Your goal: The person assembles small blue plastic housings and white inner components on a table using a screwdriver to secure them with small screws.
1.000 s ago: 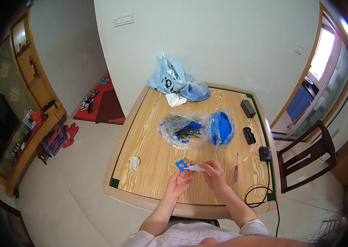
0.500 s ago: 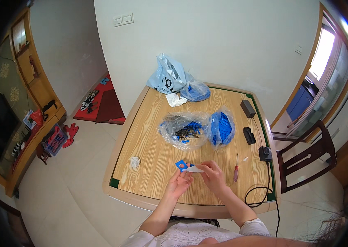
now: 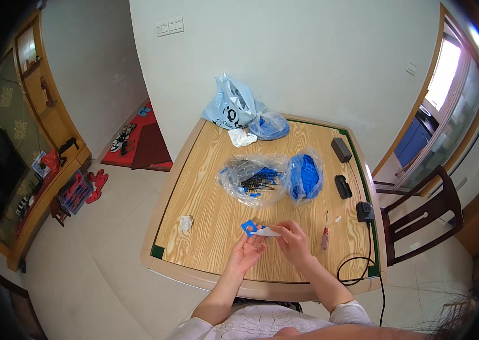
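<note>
Your left hand (image 3: 246,254) pinches a small blue square piece (image 3: 248,228) at its fingertips, just above the counter (image 3: 205,215). Your right hand (image 3: 293,243) grips a thin white strip (image 3: 266,232), whose long axis lies crosswise and points left at the blue piece. A red-handled screwdriver (image 3: 325,232) lies just right of it.

On the table (image 3: 205,226), two clear bags (image 3: 253,178) (image 3: 304,175) lie at centre, side by side. A screwdriver (image 3: 324,232) lies at four o'clock from them, a crumpled wad (image 3: 185,222) at eight, another bag (image 3: 234,107) at twelve.
</note>
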